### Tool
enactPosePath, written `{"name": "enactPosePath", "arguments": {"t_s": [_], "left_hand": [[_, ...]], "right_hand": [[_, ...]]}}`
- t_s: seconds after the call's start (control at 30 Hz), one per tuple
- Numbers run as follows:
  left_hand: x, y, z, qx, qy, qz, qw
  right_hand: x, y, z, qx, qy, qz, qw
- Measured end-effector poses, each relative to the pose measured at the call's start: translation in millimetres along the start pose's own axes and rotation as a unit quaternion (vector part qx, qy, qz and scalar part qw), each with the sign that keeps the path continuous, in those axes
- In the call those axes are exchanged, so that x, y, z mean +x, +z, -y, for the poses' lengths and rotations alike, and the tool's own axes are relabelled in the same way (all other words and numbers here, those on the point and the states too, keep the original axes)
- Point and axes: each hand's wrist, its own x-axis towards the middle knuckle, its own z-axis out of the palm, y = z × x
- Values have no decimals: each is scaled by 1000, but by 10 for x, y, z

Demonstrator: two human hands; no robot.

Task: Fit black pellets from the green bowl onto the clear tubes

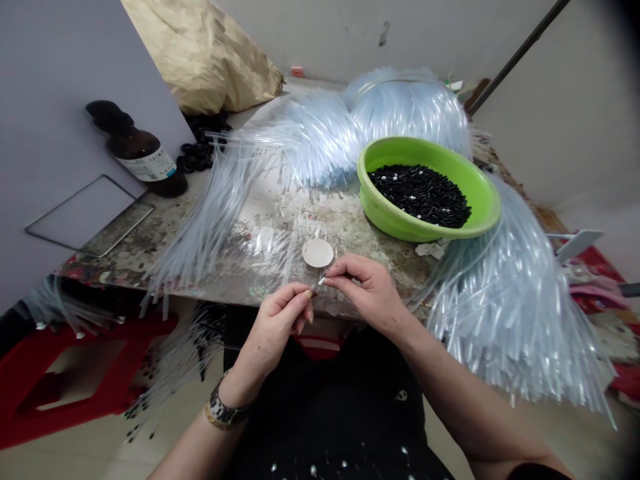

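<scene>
My left hand (277, 319) is closed, thumb and forefinger pinching the end of a thin clear tube (315, 289) at the table's front edge. My right hand (369, 288) pinches a small white fitting (321, 281) that meets or nearly meets the tube's end; contact is too small to tell. Just beyond my fingertips lies a shallow white dish (317, 253). To the right of it stands a green basin (425, 230) holding many small black pieces (425, 193) with a few white ones among them.
Bundles of clear tubes lie at the back (320, 137), on the left (200, 220) and over the right edge (510, 313). A brown bottle (150, 163) and a wire frame (90, 213) are at left. A tan sack (205, 60) stands behind; a red stool (95, 387) is below left.
</scene>
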Motion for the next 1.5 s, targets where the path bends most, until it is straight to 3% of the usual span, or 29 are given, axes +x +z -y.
{"name": "enactPosePath", "arguments": {"t_s": [0.4, 0.77, 1.3, 1.5], "left_hand": [[-5, 7, -2, 34, 20, 19, 999], [-20, 30, -74, 145, 65, 15, 987], [-27, 15, -5, 205, 114, 4, 972], [-40, 31, -39, 229, 118, 14, 966]], "right_hand": [[-55, 19, -4, -9, -1, 5, 1000], [-127, -2, 10, -53, -15, 12, 998], [-216, 48, -11, -18, 68, -22, 997], [-262, 26, -8, -50, 19, 1, 999]]}}
